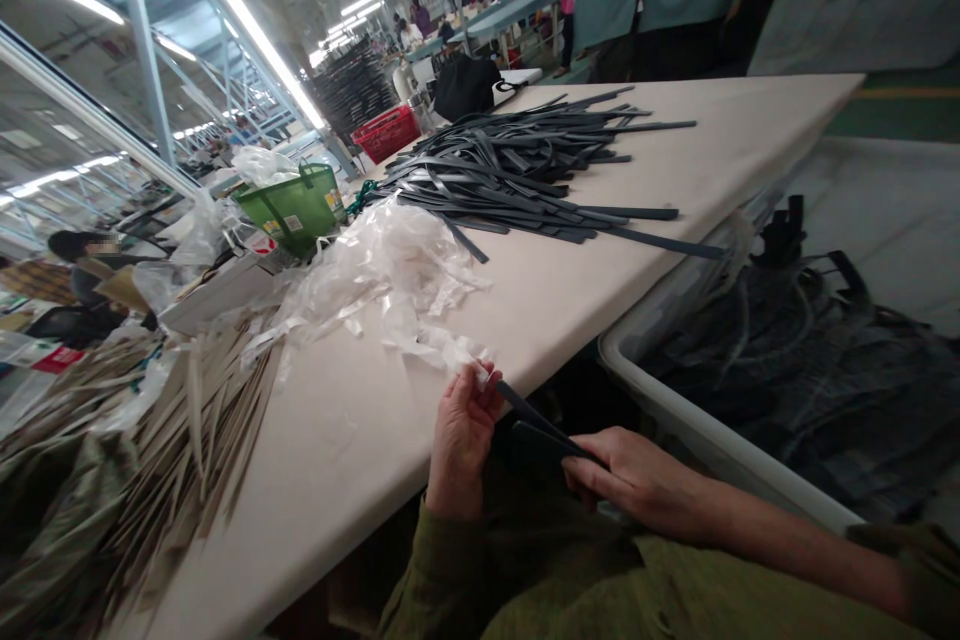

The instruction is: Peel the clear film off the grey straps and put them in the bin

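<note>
Over the table's near edge, my left hand (465, 430) is closed in a pinch on a thin white plastic strip (442, 348). That strip trails back toward a heap of crumpled translucent white film (409, 250). My right hand (637, 475) grips a folded dark grey strap (536, 415), with two of its lengths sticking out toward my left fingertips. Whether the strap's end touches my left fingers I cannot tell. Farther back on the table lies a big pile of similar dark straps (517, 160), some ends reaching past the right edge.
The beige table (337, 440) runs away from me. On my right stands a white bin (675, 420) of dark straps. Tan strips (202, 420) lie at the left, with a green bag (296, 205) and red basket (386, 132) behind. People are farther off.
</note>
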Motion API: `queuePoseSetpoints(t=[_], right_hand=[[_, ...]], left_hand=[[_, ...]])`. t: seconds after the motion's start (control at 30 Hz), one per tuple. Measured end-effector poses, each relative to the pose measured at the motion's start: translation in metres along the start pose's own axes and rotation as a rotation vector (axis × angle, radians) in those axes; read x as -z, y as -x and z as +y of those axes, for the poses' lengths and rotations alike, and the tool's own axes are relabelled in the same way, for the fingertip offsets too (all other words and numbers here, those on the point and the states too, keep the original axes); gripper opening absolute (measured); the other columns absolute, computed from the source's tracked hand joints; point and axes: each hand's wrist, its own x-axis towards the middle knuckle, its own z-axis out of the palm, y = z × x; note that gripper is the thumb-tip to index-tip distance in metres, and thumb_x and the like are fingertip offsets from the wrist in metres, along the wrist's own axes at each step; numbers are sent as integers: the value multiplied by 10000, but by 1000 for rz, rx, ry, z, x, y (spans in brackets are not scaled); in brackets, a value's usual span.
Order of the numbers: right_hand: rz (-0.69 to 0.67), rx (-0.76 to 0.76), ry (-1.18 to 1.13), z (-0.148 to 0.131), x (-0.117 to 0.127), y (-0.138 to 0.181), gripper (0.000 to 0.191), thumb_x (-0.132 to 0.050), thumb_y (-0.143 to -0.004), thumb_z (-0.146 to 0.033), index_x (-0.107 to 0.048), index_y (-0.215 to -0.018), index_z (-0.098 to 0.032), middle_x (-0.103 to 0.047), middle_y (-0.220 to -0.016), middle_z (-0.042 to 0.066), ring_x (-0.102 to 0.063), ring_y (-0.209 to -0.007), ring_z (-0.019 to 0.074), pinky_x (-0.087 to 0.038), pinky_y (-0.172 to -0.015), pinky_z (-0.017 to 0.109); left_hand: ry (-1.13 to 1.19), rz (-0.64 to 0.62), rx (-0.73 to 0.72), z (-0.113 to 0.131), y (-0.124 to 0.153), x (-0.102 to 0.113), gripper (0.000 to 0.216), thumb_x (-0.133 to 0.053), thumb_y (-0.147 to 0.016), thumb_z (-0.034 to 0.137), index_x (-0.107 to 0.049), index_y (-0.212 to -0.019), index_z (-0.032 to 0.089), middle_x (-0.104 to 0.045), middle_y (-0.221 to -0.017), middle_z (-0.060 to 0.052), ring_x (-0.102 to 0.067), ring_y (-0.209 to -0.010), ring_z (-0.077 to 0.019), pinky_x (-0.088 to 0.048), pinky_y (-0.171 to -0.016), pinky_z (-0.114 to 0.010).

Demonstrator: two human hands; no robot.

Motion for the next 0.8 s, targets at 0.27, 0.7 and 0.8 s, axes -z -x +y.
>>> queuePoseSetpoints(t=[0.27,0.7,0.8], right_hand=[[-4,39,5,-4,-1,-9,363,-429,-945,-404,-641,-768,-168,-704,-698,47,-647,-643,184,-426,-599,241],[-7,25,-53,0,-1,-14,379,-420,-941,-419,-627,-748,-168,-699,-673,60,-617,-610,183,-421,-576,246],[-1,32,-46,0,-1,-15,369,-427,-943,-414,-632,-759,-168,-686,-656,49,-604,-586,171,-410,-555,237]], left_hand=[[11,-41,-9,-3,5,-3,181,-777,-786,305,-671,-786,158,-706,-728,-1,-689,-670,-122,-525,-670,-231],[9,12,-8,3,6,-2,147,-753,-813,296,-664,-788,182,-735,-753,-4,-699,-670,-123,-539,-648,-219],[24,17,0,2,8,-4,126,-722,-842,270,-664,-782,175,-737,-739,-9,-701,-654,-122,-539,-615,-208]])
